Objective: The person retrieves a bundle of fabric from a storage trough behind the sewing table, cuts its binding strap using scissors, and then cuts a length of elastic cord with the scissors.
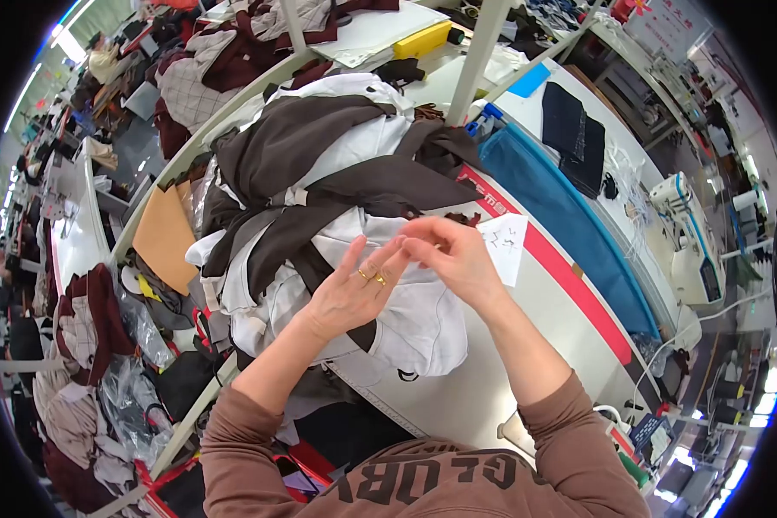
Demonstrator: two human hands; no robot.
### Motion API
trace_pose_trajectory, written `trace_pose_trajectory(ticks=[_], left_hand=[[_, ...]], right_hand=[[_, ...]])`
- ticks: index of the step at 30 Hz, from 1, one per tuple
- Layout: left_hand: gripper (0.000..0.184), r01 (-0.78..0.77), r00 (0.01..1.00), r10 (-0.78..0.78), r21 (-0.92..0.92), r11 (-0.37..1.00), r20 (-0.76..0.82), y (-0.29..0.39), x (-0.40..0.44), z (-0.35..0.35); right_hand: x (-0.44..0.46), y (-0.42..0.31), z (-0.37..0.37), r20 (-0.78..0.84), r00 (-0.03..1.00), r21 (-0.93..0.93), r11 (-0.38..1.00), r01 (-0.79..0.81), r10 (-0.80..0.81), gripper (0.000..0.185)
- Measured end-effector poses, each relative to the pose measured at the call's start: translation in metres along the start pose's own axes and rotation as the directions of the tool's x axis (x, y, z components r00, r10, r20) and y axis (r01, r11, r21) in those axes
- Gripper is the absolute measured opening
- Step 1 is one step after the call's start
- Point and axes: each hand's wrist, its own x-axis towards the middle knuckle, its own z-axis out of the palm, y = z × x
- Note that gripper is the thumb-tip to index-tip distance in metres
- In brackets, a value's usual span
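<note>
My left hand is over the pile of clothes, its fingers stretched out and slightly apart, with gold-coloured rings on them. My right hand meets it at the fingertips, thumb and fingers curled together in a pinch. Anything between those fingertips is too small or hidden to make out. Beneath both hands lies a heap of white and dark brown garments, with a white garment spread closest to me. A white paper with handwritten marks lies just beyond my right hand.
A red strip runs along the white table. Right of it are a blue fabric trough, folded dark cloth and a sewing machine. Brown card and plastic-wrapped clothes are at left. White posts rise behind the heap.
</note>
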Motion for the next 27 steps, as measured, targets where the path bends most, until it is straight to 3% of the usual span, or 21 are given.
trace_pose_trajectory(ticks=[3, 6, 15, 18, 27], left_hand=[[0.034, -0.061, 0.998, 0.061, 0.015, 0.998, 0.011, 0.002, -0.001, 0.003], [0.036, -0.110, 0.989, 0.105, 0.041, 0.993, 0.104, 0.003, 0.000, -0.002], [0.044, -0.201, 0.909, 0.085, 0.251, 0.947, 0.407, 0.026, 0.021, -0.017], [0.044, -0.193, 0.910, 0.070, 0.268, 0.944, 0.410, 0.029, 0.028, -0.020], [0.043, -0.192, 0.929, 0.098, 0.240, 0.952, 0.356, 0.035, 0.035, -0.018]], right_hand=[[-0.001, -0.001, -0.002, 0.119, 0.988, 0.084, 0.991, -0.108, 0.097, 0.016], [-0.006, -0.005, -0.007, 0.110, 0.984, 0.175, 0.972, -0.156, 0.138, 0.016], [-0.012, -0.010, -0.017, 0.053, 0.989, 0.182, 0.973, -0.142, 0.135, 0.011], [-0.014, -0.009, -0.024, 0.064, 0.988, 0.243, 0.958, -0.150, 0.139, 0.010], [-0.021, -0.015, -0.034, 0.041, 0.992, 0.181, 0.975, -0.128, 0.123, 0.008]])
